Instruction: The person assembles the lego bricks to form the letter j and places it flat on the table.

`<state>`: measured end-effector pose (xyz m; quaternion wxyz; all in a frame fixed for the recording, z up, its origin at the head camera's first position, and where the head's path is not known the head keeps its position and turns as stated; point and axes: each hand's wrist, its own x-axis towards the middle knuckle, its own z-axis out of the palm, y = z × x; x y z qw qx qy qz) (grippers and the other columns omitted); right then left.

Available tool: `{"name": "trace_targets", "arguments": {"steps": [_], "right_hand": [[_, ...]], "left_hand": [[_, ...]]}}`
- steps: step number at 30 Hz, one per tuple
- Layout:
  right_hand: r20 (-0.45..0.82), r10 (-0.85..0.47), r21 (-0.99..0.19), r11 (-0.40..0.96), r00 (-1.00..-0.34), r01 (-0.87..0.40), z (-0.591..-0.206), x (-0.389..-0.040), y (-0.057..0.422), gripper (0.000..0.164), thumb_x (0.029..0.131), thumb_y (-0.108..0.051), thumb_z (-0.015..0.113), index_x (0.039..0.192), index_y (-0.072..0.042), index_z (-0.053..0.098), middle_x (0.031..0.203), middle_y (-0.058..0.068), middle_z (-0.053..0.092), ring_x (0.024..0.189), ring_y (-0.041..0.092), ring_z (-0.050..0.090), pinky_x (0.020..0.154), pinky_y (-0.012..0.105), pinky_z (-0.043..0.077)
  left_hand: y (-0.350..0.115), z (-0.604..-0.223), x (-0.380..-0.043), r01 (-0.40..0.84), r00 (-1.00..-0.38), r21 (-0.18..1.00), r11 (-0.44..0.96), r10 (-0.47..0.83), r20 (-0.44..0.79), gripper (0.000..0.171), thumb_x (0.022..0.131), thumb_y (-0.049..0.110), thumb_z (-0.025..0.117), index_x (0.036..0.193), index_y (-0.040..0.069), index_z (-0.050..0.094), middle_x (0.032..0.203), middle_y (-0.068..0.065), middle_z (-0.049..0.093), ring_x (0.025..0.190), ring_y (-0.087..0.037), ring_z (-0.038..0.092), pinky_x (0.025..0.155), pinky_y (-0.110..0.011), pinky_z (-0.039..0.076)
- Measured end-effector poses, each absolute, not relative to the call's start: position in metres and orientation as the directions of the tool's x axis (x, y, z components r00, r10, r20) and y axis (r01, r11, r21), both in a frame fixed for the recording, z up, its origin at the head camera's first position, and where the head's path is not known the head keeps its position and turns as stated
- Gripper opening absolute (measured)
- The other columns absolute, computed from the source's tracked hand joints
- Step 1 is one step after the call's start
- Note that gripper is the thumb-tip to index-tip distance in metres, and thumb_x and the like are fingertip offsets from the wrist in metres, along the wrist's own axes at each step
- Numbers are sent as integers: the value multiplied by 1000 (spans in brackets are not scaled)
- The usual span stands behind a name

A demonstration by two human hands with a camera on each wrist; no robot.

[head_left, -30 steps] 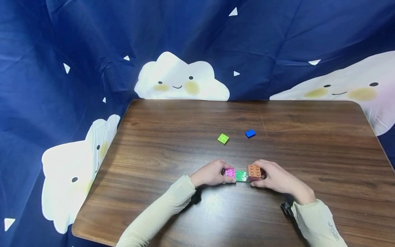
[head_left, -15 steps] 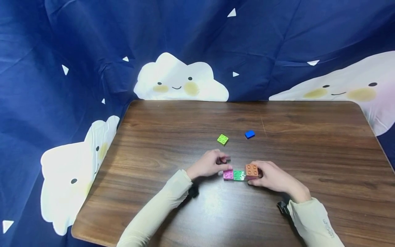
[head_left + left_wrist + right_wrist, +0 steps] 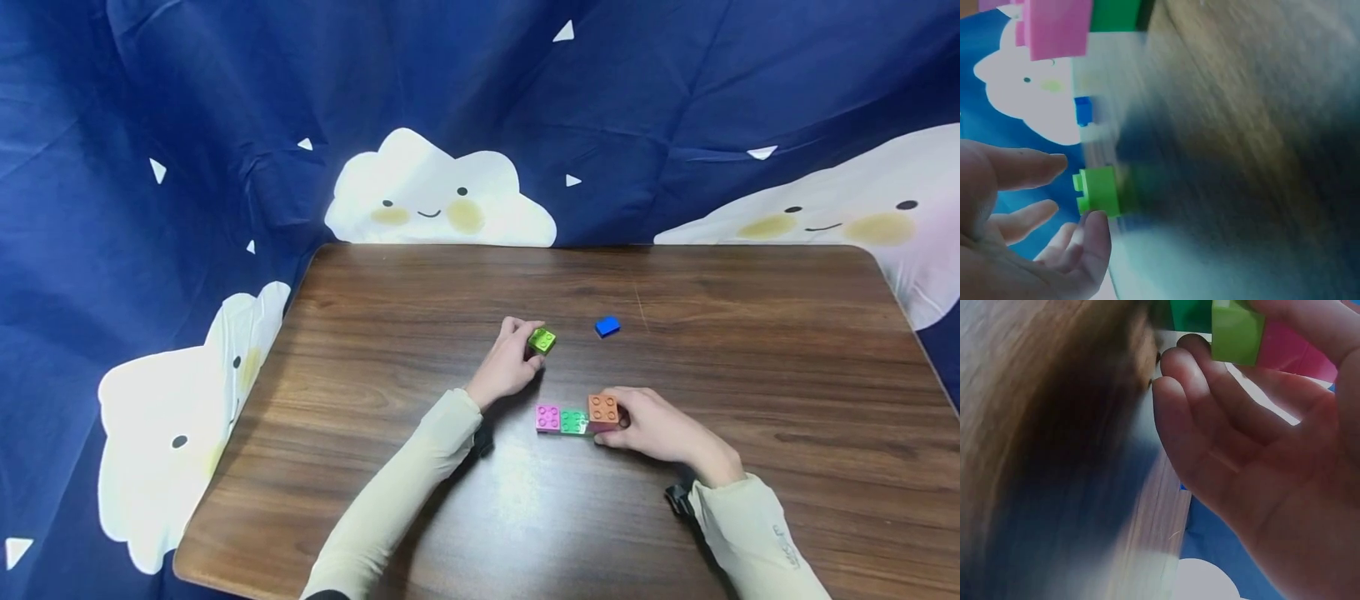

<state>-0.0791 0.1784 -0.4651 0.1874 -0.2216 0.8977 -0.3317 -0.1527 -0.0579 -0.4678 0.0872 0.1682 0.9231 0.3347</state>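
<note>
My left hand (image 3: 504, 362) is around the loose lime green brick (image 3: 543, 340), thumb and fingers spread on either side of it. In the left wrist view one fingertip overlaps the lower edge of that brick (image 3: 1101, 190), while the thumb stands apart. My right hand (image 3: 660, 425) grips the right end of a joined row of toy bricks. An orange brick (image 3: 603, 407) tops that end; a green brick (image 3: 573, 422) is in the middle and a pink brick (image 3: 547, 417) at the left. Up close, a lime brick (image 3: 1237, 334) and a magenta brick (image 3: 1291, 350) show at the right fingers.
A small blue brick (image 3: 607, 326) lies farther back, right of the loose lime one. Everything rests on a brown wooden table (image 3: 787, 333). Behind it hangs a dark blue curtain (image 3: 615, 100) with cloud prints.
My left hand has left the pink end of the row and reached forward to the loose lime green brick. The right hand keeps its grip; the row has shifted slightly left.
</note>
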Motion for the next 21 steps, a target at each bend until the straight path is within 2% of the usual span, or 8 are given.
{"name": "trace_targets", "arguments": {"steps": [5, 11, 17, 21], "right_hand": [[-190, -527, -688, 674, -829, -271, -466, -80, 177, 38, 80, -29, 78, 109, -10, 63, 91, -7, 63, 84, 7, 57, 75, 30, 48], [-182, -526, -691, 669, -831, -272, -467, -81, 176, 35, 80, -27, 78, 107, -11, 63, 90, -7, 63, 82, 7, 57, 74, 29, 48], [-179, -525, -690, 670, -832, -274, -467, -81, 176, 34, 81, -26, 78, 108, -11, 63, 90, -7, 63, 84, 7, 57, 76, 29, 49], [-175, -524, -690, 669, -833, -276, -466, -81, 176, 33, 80, -25, 78, 106, -11, 63, 89, -7, 62, 82, 7, 56, 74, 29, 48]], "left_hand": [[-55, -474, -161, 264, -921, 606, 750, 384, -74, 58, 88, 7, 64, 143, 14, 45, 133, -15, 41, 114, -25, 55, 101, -33, 45], [-54, -477, -166, 278, -906, 586, 761, 411, -103, 59, 90, 7, 63, 144, 18, 43, 133, -16, 42, 118, -28, 52, 104, -36, 43], [-53, -477, -169, 289, -895, 555, 780, 426, -134, 63, 91, 8, 62, 148, 19, 39, 132, -18, 43, 117, -31, 49, 103, -39, 42], [-51, -477, -171, 290, -890, 536, 793, 429, -154, 59, 91, 9, 61, 146, 19, 42, 132, -17, 42, 115, -31, 48, 101, -39, 42]]}}
